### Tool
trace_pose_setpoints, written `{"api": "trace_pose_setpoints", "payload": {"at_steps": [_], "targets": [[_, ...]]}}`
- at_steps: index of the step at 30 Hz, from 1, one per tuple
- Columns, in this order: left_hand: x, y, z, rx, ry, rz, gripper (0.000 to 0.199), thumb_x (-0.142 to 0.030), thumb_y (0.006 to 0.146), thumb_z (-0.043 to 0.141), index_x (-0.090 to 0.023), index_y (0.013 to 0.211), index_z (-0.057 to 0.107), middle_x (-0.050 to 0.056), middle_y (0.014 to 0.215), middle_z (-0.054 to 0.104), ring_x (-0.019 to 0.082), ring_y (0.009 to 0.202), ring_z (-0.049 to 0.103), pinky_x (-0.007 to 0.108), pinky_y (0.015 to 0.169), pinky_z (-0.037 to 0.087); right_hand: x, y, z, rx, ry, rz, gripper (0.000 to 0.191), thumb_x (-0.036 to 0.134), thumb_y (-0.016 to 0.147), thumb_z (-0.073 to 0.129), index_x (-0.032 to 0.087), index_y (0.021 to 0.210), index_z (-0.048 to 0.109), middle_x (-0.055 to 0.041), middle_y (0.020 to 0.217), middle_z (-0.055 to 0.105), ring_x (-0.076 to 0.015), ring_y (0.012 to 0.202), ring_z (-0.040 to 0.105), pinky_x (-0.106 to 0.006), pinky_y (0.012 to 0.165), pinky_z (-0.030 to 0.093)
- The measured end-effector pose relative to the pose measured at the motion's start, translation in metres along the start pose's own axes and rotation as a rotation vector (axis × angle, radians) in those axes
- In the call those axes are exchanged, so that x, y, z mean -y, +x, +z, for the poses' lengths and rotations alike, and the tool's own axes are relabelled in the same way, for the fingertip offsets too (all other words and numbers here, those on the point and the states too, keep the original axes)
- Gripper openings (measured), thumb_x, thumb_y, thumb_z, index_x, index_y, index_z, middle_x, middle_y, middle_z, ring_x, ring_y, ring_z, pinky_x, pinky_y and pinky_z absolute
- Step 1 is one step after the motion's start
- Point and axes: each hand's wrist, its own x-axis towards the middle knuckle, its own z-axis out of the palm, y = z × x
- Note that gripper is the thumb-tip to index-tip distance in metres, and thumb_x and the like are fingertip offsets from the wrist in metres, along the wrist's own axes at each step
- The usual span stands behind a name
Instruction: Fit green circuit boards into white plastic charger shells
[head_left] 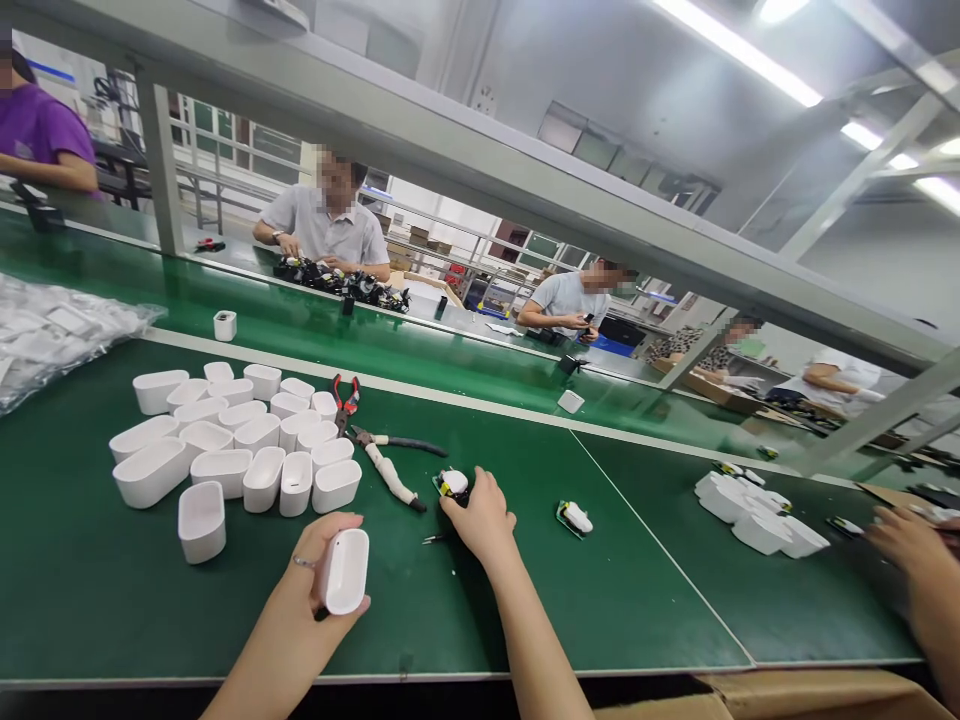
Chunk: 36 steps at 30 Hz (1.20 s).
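Note:
A white oval plastic case (348, 572), its hollow side facing me, is gripped between the thumb and fingers of my left hand (319, 570). My right hand (484, 515) curls at a small circuit board assembly (452, 483) with a white top and yellow parts; its fingers partly cover the assembly. Below that hand, the thin metal tip of a tool (433, 540) pokes out, the rest hidden. Another such assembly with a white top (577, 517) lies on the green mat to the right. Several empty white cases (225, 435) stand grouped at the left.
Red-handled pliers (346, 395) and white-wrapped pliers (390, 473) lie beside the cases. A clear bag of white parts (56, 335) sits far left. At right are clustered white cases (757, 510) and a co-worker's hand (911, 550). Across the green conveyor belt (450, 365), several people work.

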Motion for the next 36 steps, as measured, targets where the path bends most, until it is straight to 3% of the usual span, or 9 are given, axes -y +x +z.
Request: {"api": "trace_pose_setpoints", "payload": {"at_steps": [2, 4, 7, 9, 11, 14, 17, 28, 36], "targets": [[-0.003, -0.002, 0.001, -0.004, -0.053, -0.047, 0.052, -0.032, 0.059, 0.052, -0.022, 0.106, 0.032, 0.004, 0.083, 0.056, 0.017, 0.078, 0.054, 0.026, 0.066, 0.045, -0.003, 0.0, -0.001, -0.036, 0.017, -0.003, 0.045, 0.037, 0.066, 0.047, 0.012, 0.104, 0.047, -0.0161, 0.125, 0.034, -0.0277, 0.115, 0.028, -0.047, 0.085, 0.028], [-0.005, -0.004, 0.001, 0.016, -0.072, -0.074, 0.054, -0.032, 0.06, 0.053, -0.022, 0.108, 0.03, -0.002, 0.065, 0.053, 0.014, 0.061, 0.052, 0.022, 0.055, 0.044, -0.002, 0.0, -0.003, -0.071, 0.043, -0.02, 0.035, 0.036, 0.065, 0.048, 0.014, 0.092, 0.053, -0.015, 0.123, 0.036, -0.0286, 0.115, 0.029, -0.048, 0.084, 0.029], [-0.006, -0.005, 0.002, 0.007, -0.058, -0.065, 0.052, -0.03, 0.06, 0.053, -0.023, 0.107, 0.033, 0.0, 0.078, 0.051, 0.01, 0.053, 0.044, 0.019, 0.046, 0.041, 0.0, -0.009, -0.011, -0.116, 0.101, -0.061, 0.028, 0.032, 0.064, 0.048, 0.015, 0.084, 0.054, -0.0137, 0.122, 0.038, -0.0269, 0.116, 0.029, -0.045, 0.086, 0.03], [-0.005, -0.004, 0.002, -0.006, -0.043, -0.054, 0.048, -0.028, 0.06, 0.053, -0.024, 0.105, 0.038, 0.004, 0.099, 0.046, 0.011, 0.06, 0.047, 0.018, 0.045, 0.041, 0.0, -0.026, -0.019, -0.135, 0.147, -0.133, 0.026, 0.033, 0.064, 0.048, 0.017, 0.084, 0.053, -0.0098, 0.124, 0.037, -0.0218, 0.118, 0.027, -0.035, 0.091, 0.03], [-0.002, -0.002, 0.001, -0.006, -0.042, -0.005, 0.043, -0.025, 0.061, 0.053, -0.024, 0.103, 0.044, 0.005, 0.111, 0.04, 0.016, 0.08, 0.05, 0.019, 0.054, 0.044, -0.002, -0.051, -0.028, -0.178, 0.165, -0.308, 0.025, 0.031, 0.063, 0.049, 0.02, 0.084, 0.051, -0.005, 0.127, 0.033, -0.0192, 0.121, 0.021, -0.032, 0.094, 0.028], [0.004, 0.002, -0.001, 0.045, -0.016, 0.096, 0.038, -0.02, 0.064, 0.05, -0.025, 0.101, 0.049, 0.004, 0.115, 0.036, 0.022, 0.103, 0.041, 0.02, 0.069, 0.044, -0.003, -0.089, -0.037, -0.328, 0.054, -0.694, 0.026, 0.025, 0.06, 0.049, 0.02, 0.085, 0.049, -0.0076, 0.126, 0.034, -0.027, 0.122, 0.014, -0.049, 0.092, 0.021], [0.009, 0.004, -0.004, 0.138, 0.083, 0.12, 0.04, -0.018, 0.067, 0.048, -0.027, 0.105, 0.048, 0.004, 0.116, 0.033, 0.022, 0.105, 0.04, 0.022, 0.07, 0.045, 0.001, -0.108, -0.039, -0.423, -0.1, -0.875, 0.026, 0.021, 0.057, 0.046, 0.018, 0.082, 0.049, -0.0128, 0.122, 0.038, -0.0336, 0.12, 0.016, -0.058, 0.086, 0.02], [0.01, 0.004, -0.004, 0.141, 0.171, 0.133, 0.04, -0.014, 0.065, 0.046, -0.026, 0.103, 0.051, 0.006, 0.114, 0.034, 0.024, 0.102, 0.042, 0.028, 0.073, 0.046, 0.025, -0.106, -0.044, -0.319, -0.312, -0.976, 0.022, 0.023, 0.06, 0.047, 0.013, 0.077, 0.057, -0.016, 0.12, 0.041, -0.0401, 0.116, 0.019, -0.066, 0.077, 0.024], [0.01, 0.003, -0.007, 0.159, 0.107, 0.099, 0.039, -0.015, 0.061, 0.049, -0.024, 0.098, 0.052, 0.006, 0.114, 0.037, 0.025, 0.107, 0.038, 0.027, 0.075, 0.045, 0.037, -0.105, -0.043, -0.215, -0.261, -0.978, 0.032, 0.028, 0.064, 0.053, 0.011, 0.091, 0.057, -0.0182, 0.114, 0.047, -0.0375, 0.116, 0.022, -0.067, 0.082, 0.019]]}}
